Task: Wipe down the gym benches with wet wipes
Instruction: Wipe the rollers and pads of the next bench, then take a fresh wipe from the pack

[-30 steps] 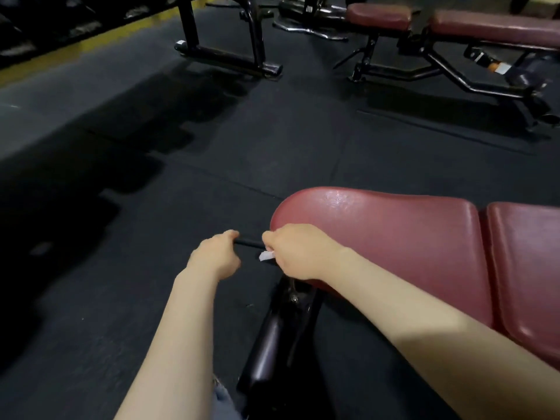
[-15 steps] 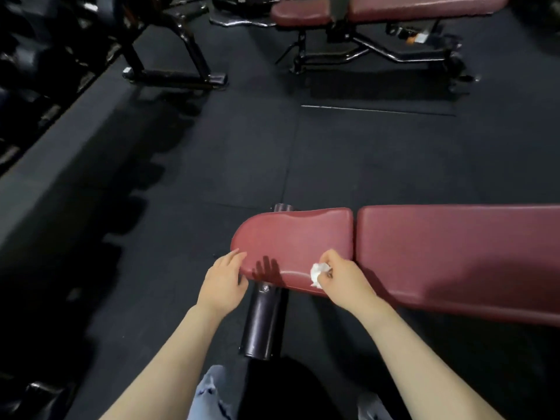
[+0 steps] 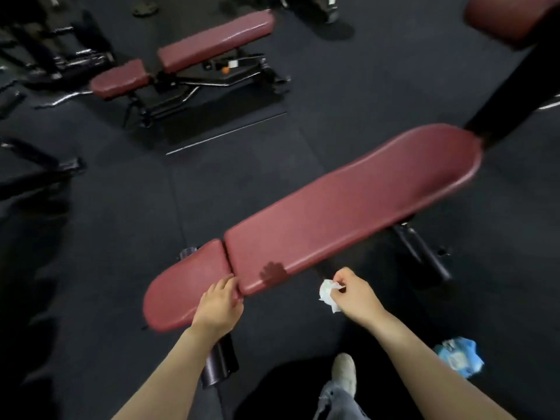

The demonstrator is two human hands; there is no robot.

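Two hands: both in view, low in frame.
Left hand (image 3: 218,304): flat on the seat pad (image 3: 185,294) of the near bench (image 3: 348,204), fingers loosely spread, holding nothing.
Right hand (image 3: 354,294): off the pad, just beside its near edge, fingers pinched on a crumpled white wipe (image 3: 328,294).
Wipes pack (image 3: 459,356): blue, on the floor (image 3: 121,207) at right.
Second bench (image 3: 188,53): well apart, upper left.

Blue packet (image 3: 459,357) blurred, contents unreadable
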